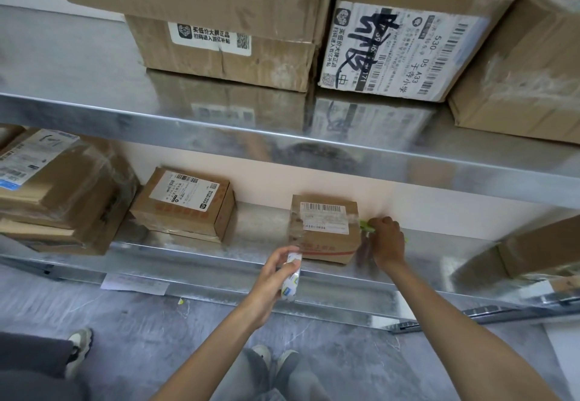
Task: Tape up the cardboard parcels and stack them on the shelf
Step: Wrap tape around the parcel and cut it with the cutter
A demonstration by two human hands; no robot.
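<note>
- Parcel under work: small parcel (326, 231) sits on the lower shelf (201, 256), close to the front lip, at 12 o'clock from my left hand (273, 275).
- Left hand: fingers curled round the tape roll (292, 278), which is held on edge just beside the parcel's front-left corner. I cannot tell whether a strand runs from roll to box.
- Right hand (387, 240): at 3 o'clock of the parcel, fingers pinching a green tool (366, 226) against the box's right side. I judge it a cutter, but its type is not clear.
- Risk one: neither hand pins the box down. A pull on the roll could drag the parcel off the lip at 6 o'clock.
- Risk two: a slack or twisted strand would wrinkle over the shipping label (324, 217) and cover its barcode.
- Risk three: the tool works close to my own fingertips, so a slip could nick the hand or the carton.
- Surroundings: a neighbouring parcel (185, 206) lies at 9 o'clock, well apart. A taller stack (56, 190) stands further out the same way, and a carton (539, 250) at 3 o'clock.
- Obstruction: the upper shelf (94, 108) overhangs at 12 o'clock, loaded with large boxes (405, 49), which limits lift room above the parcel.
- Floor: my shoes (276, 360) are at 6 o'clock, and another person's shoe (80, 347) at 8 o'clock.
</note>
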